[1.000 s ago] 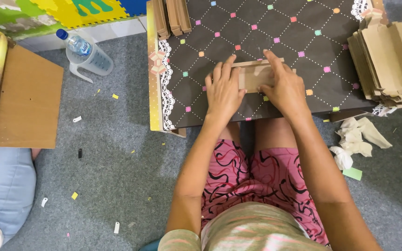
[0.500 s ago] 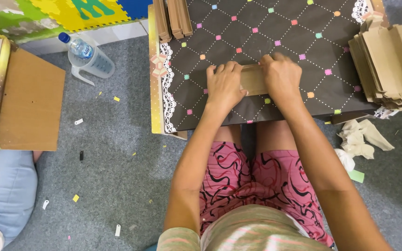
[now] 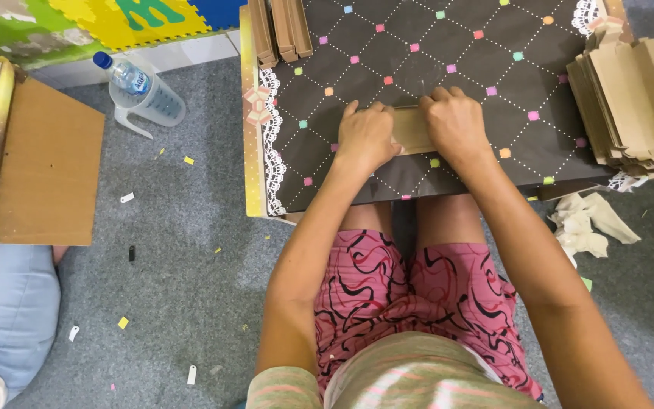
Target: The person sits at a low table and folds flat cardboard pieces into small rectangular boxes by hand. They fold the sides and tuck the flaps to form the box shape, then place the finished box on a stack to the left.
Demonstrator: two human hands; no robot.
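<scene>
Grey carpet (image 3: 191, 250) dotted with paper scraps runs under a low table (image 3: 418, 68) covered in dark cloth with coloured squares, filling the upper middle of the frame. At its centre lies a flat cardboard piece (image 3: 412, 130). The left hand (image 3: 366, 136) and right hand (image 3: 456, 125) press down on its ends, each grip closed over the cardboard. A stack of cardboard pieces (image 3: 630, 98) sits upper right; a water bottle (image 3: 124, 74) in a clear jug (image 3: 153, 106) stands upper left.

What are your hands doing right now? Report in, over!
Left hand and right hand both pressing a brown cardboard piece flat on the dotted black board. Nothing in the way. Cardboard stack off right.
</scene>
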